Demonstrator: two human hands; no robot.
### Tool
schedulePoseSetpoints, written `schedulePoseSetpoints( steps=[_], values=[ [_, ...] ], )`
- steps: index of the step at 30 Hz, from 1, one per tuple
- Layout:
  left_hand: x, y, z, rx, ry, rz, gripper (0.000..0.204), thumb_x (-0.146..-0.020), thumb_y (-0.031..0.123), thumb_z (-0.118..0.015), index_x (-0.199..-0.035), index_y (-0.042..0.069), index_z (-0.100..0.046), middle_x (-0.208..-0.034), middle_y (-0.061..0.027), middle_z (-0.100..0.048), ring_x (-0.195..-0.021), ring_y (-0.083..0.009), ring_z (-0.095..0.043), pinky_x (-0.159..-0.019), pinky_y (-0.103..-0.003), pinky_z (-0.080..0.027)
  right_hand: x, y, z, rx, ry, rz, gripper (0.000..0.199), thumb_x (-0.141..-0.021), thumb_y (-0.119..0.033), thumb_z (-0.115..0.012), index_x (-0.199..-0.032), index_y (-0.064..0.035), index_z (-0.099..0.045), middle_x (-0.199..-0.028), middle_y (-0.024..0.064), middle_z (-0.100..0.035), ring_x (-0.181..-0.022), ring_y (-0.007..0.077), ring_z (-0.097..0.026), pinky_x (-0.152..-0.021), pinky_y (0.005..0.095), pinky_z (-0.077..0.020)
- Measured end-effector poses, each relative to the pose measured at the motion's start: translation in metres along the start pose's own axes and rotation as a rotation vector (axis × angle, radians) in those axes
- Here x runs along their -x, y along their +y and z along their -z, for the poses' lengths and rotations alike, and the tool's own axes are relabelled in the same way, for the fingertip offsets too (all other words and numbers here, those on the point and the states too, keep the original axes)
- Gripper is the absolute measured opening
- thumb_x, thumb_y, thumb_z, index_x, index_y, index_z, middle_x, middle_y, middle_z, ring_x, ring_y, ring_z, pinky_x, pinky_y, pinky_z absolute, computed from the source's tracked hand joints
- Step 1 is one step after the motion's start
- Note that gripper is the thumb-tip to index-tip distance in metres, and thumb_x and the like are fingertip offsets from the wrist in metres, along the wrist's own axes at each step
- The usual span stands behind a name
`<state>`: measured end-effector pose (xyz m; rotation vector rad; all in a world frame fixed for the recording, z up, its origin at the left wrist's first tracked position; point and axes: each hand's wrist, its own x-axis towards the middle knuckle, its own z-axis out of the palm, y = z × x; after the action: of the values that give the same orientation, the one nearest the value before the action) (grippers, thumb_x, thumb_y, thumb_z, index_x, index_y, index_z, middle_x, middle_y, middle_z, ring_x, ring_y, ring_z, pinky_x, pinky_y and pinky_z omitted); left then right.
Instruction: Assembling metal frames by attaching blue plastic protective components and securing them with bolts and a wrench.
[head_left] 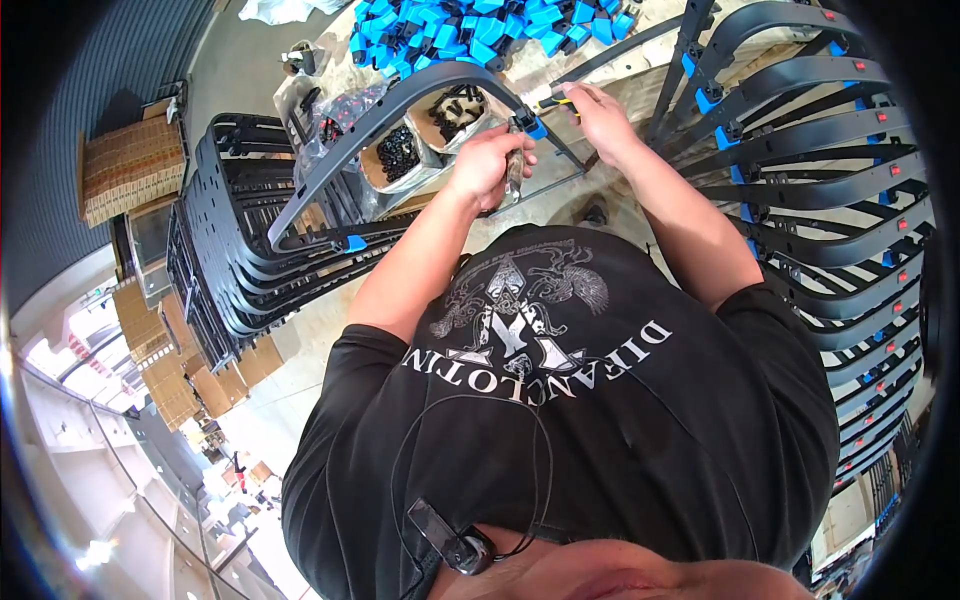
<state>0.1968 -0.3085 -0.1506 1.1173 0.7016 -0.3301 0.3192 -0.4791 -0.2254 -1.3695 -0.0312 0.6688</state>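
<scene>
A black curved metal frame (pixel 400 95) stands in front of me, with a blue plastic piece (pixel 537 129) at its near right corner. My left hand (pixel 484 168) is closed beside that corner, gripping a worn metal hand tool (pixel 515 172) whose exact kind I cannot make out. Across from it, my right hand (pixel 603 122) is closed on a yellow-and-black handled tool (pixel 553 101), which looks like a screwdriver. Its tip points toward the frame's corner; contact cannot be made out.
Blue plastic parts (pixel 450 30) lie heaped at the far side of the workbench. Two open boxes of small black parts (pixel 398 153) sit left of my left hand. Black frames (pixel 225 230) are stacked at left; more frames with blue pieces (pixel 830 200) are racked close at right.
</scene>
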Motion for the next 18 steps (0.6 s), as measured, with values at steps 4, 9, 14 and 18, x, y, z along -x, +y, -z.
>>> schedulePoseSetpoints(
  steps=[4,9,14,18],
  values=[
    [0.001,0.000,-0.006,0.018,0.019,-0.027,0.027,-0.098,0.009,-0.057,-0.118,-0.009,-0.053,-0.099,-0.0137,-0.066,-0.079,-0.0211,-0.066,-0.065,-0.033,-0.057,-0.010,0.006,-0.002,-0.107,0.071,-0.081,0.049,-0.102,-0.041,-0.054,-0.124,0.0018,-0.063,-0.093,0.0037,-0.066,-0.077,0.0130,-0.054,-0.074,0.0301,-0.0465],
    [0.007,0.005,-0.014,-0.011,0.019,-0.050,0.020,-0.099,0.010,-0.056,-0.110,-0.007,-0.059,-0.099,-0.0140,-0.066,-0.081,-0.0216,-0.067,-0.068,-0.035,-0.057,-0.008,-0.001,-0.013,-0.114,0.059,-0.098,0.046,-0.103,-0.040,-0.053,-0.122,0.0013,-0.062,-0.094,0.0043,-0.063,-0.080,0.0116,-0.053,-0.075,0.0280,-0.0451],
    [0.004,0.004,-0.011,0.021,0.022,-0.053,0.020,-0.099,0.009,-0.056,-0.109,-0.008,-0.060,-0.098,-0.0142,-0.066,-0.083,-0.0217,-0.066,-0.069,-0.035,-0.056,-0.016,0.004,-0.006,-0.151,0.039,-0.165,0.039,-0.104,-0.039,-0.055,-0.115,-0.0026,-0.062,-0.098,0.0019,-0.064,-0.080,0.0098,-0.056,-0.070,0.0267,-0.0446],
    [0.006,0.006,-0.009,0.029,0.040,-0.047,0.019,-0.099,0.010,-0.056,-0.107,-0.007,-0.061,-0.097,-0.0147,-0.067,-0.084,-0.0220,-0.066,-0.072,-0.035,-0.056,-0.011,-0.003,-0.008,-0.133,0.023,-0.205,0.036,-0.104,-0.036,-0.053,-0.114,-0.0025,-0.062,-0.098,0.0028,-0.064,-0.081,0.0103,-0.057,-0.071,0.0272,-0.0454]
  ],
)
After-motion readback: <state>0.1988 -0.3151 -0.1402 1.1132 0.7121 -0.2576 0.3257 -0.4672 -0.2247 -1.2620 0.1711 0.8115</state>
